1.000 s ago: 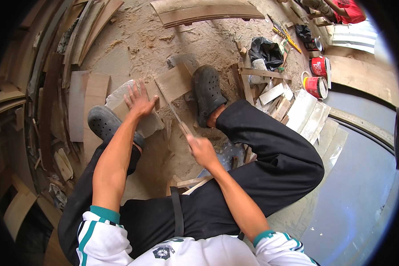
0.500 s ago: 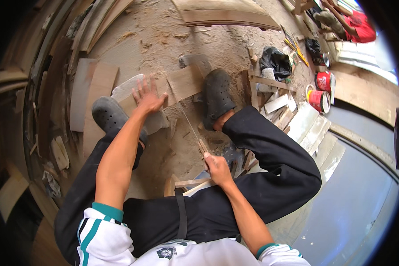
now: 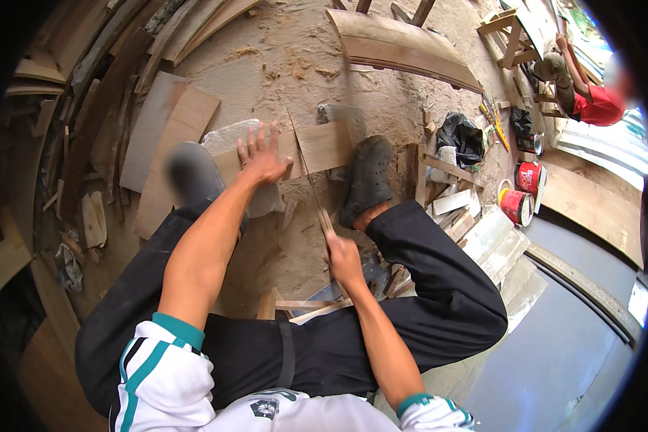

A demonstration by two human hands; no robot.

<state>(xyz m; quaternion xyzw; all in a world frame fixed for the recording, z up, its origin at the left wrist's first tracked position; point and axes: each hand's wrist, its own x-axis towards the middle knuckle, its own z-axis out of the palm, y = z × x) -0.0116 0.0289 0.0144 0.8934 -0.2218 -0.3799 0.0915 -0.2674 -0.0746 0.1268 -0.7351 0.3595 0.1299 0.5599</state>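
Pressing wide and flat, the left hand (image 3: 263, 163) seemed to steady the board (image 3: 327, 147), while the right hand (image 3: 344, 261) had its grip around the saw handle (image 3: 325, 221).

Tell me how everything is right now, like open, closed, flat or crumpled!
Left hand: open, spread flat on the board.
Right hand: closed around the saw.
Saw: gripped, blade crossing the board.
Board: lying over a pale block; cut depth can't be told.
Black bag: crumpled.
Right shoe: worn.
Red tins: can't tell if open.
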